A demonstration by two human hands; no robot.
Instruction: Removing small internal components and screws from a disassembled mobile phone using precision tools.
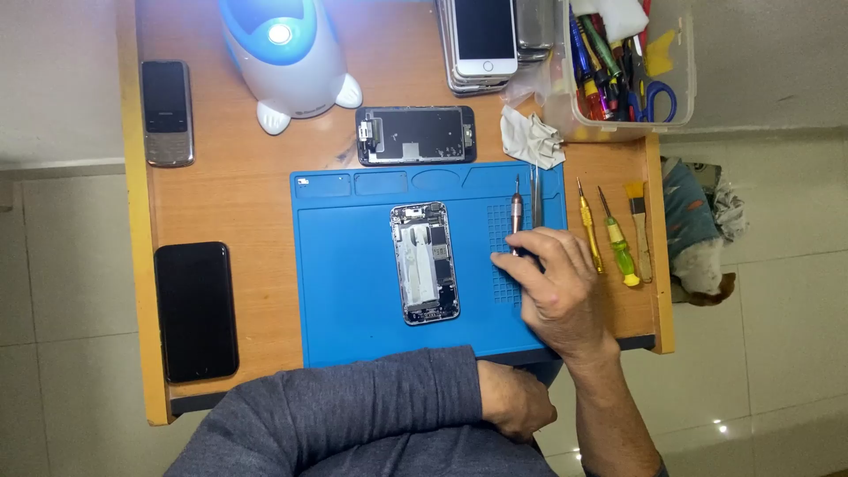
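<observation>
An opened phone body (425, 262) with its insides showing lies in the middle of a blue work mat (353, 300). My right hand (555, 287) rests on the mat's right side. Its fingertips close on the lower end of a slim metal screwdriver (517, 208), which lies flat and points away from me. Thin tweezers (535, 190) lie just right of it. My left hand (515, 399), in a grey sleeve, sits curled at the table's near edge and holds nothing. The removed screen panel (415, 135) lies beyond the mat.
On the wooden table (256, 203) are a black phone (196, 311), a keypad phone (167, 112), a white-blue lamp (287, 53), a stack of phones (484, 40), a clear tool box (676, 84), a cloth (530, 137), two yellow screwdrivers (590, 228) and a brush (638, 225). A small dog (698, 238) lies on the floor at right.
</observation>
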